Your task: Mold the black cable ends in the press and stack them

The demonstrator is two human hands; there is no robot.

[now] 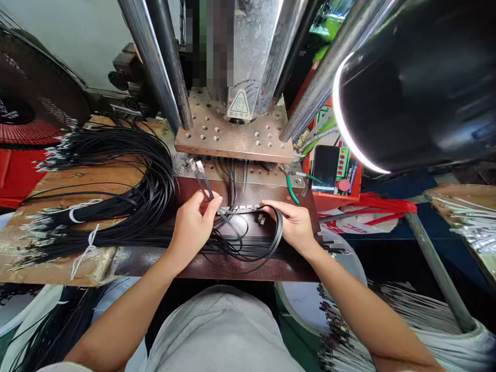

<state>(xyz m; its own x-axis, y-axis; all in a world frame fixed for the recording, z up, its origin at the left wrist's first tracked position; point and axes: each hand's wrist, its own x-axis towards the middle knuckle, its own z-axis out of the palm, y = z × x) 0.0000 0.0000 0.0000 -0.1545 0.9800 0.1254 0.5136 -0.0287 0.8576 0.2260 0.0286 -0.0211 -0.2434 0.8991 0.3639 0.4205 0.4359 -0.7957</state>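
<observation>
My left hand (194, 222) pinches two thin black cables (203, 182) whose metal connector tips point up toward the press. My right hand (295, 222) is closed on a looped black cable (271, 243), its fingertips at a grey strip of parts (244, 208) lying on the dark brown work plate (287, 266). More black cable loops lie between both hands. The drilled metal press block (232, 135) hangs just behind them, with cables running under it.
A large bundle of black cables (116, 196) tied with white ties covers the wooden board on the left. A red tray (333, 178) with a phone and green-handled pliers (291, 187) sits right. A black lamp head (418, 82) looms upper right. White cable bundles (426, 330) lie lower right.
</observation>
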